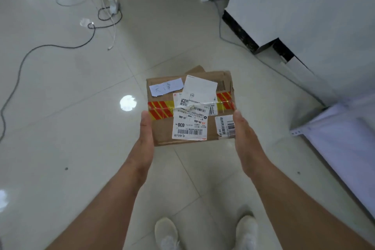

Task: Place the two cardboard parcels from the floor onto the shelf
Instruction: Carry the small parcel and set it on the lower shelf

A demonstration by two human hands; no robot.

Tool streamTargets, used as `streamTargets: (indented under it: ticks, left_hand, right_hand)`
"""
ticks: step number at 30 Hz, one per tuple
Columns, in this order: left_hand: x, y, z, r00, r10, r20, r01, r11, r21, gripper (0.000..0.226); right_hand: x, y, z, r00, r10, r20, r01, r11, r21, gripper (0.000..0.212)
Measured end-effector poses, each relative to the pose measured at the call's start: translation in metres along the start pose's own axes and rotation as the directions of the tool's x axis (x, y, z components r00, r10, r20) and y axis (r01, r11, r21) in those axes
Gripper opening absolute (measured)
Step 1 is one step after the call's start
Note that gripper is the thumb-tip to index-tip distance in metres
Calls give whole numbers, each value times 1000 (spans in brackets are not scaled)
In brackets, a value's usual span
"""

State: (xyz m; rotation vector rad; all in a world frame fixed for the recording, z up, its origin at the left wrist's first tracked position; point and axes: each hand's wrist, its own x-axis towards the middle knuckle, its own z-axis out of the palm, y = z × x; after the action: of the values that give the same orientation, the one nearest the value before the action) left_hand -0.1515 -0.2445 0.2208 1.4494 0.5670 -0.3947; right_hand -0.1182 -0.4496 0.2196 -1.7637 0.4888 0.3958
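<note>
Both hands, left hand (146, 130) and right hand (241, 130), clamp opposite sides of a flat brown cardboard parcel (190, 107), likely keeping it level for carrying.

Two hands show, the left hand (145, 128) and right hand (241, 128), at the frame's centre, with one cardboard parcel (162, 130) clasped between them; a second brown edge (195, 69) peeks out behind its top, too hidden to count. Two white shoes (166, 233) sit at the bottom centre. One dark cable (60, 46) trails across the upper left.
</note>
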Motion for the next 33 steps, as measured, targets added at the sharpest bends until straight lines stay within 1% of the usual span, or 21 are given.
streamTargets:
  ticks: [2, 4, 7, 10, 11, 13, 14, 15, 18, 19, 21, 23, 25, 26, 27, 30, 31, 33]
  left_hand:
    - [-8, 11, 32, 999, 27, 43, -29, 999, 29, 92]
    - [-21, 25, 67, 993, 42, 107, -47, 998, 51, 83]
    - [-41, 43, 121, 981, 69, 182, -92, 989, 119, 77]
    - [-59, 61, 174, 968, 123, 217, -162, 971, 176, 79]
    - [-68, 71, 193, 962, 149, 230, -197, 960, 198, 76]
    - [-82, 79, 226, 953, 145, 265, -214, 944, 253, 51]
    - [-95, 86, 243, 948, 109, 297, -195, 940, 279, 44]
    - [-105, 93, 260, 929, 77, 361, -199, 928, 316, 45]
    - [-118, 101, 300, 846, -17, 533, -217, 902, 373, 65]
    - [-120, 103, 312, 833, -24, 553, -230, 894, 385, 68]
    - [-129, 109, 338, 820, -36, 571, -251, 875, 415, 67]
    - [-141, 117, 364, 764, -44, 644, -301, 858, 416, 67]
    - [-148, 125, 389, 731, -66, 679, -311, 854, 417, 63]
    - [-151, 128, 401, 725, -66, 685, -301, 865, 402, 63]
    - [-155, 132, 413, 713, -71, 698, -309, 861, 404, 66]
    - [-161, 141, 448, 663, -86, 743, -332, 856, 395, 89]
    - [-164, 144, 461, 653, -92, 752, -333, 857, 394, 91]
    - [-171, 152, 488, 633, -98, 768, -333, 861, 385, 85]
  right_hand:
    - [-15, 0, -35, 998, 21, -56, -19, 999, 43, 54]
    - [-31, 1, -71, 992, 45, -121, -35, 996, 85, 54]
    - [-59, -3, -123, 970, 76, -231, -44, 989, 143, 53]
    - [-91, -7, -175, 933, 118, -339, -47, 977, 210, 42]
    - [-102, -9, -191, 920, 138, -368, -51, 970, 237, 40]
    - [-122, -9, -222, 893, 159, -422, -40, 960, 277, 46]
    - [-132, -9, -237, 876, 175, -449, -41, 956, 292, 49]
    - [-141, -9, -250, 858, 190, -477, -39, 950, 309, 49]
    - [-165, -9, -288, 804, 248, -541, -32, 926, 376, 45]
    - [-171, -8, -299, 791, 252, -557, -25, 924, 382, 45]
    - [-183, -9, -322, 761, 258, -596, -4, 920, 392, 48]
    - [-193, -11, -344, 733, 278, -620, 8, 909, 416, 48]
    - [-202, -12, -365, 712, 294, -638, 11, 903, 429, 50]
    - [-205, -13, -376, 704, 299, -645, 13, 902, 432, 50]
    - [-209, -13, -386, 697, 301, -651, 19, 899, 437, 49]
    - [-218, -15, -420, 683, 300, -665, 49, 891, 452, 49]
    - [-219, -16, -432, 681, 306, -665, 54, 885, 463, 50]
    - [-222, -18, -455, 670, 316, -672, 72, 873, 482, 50]
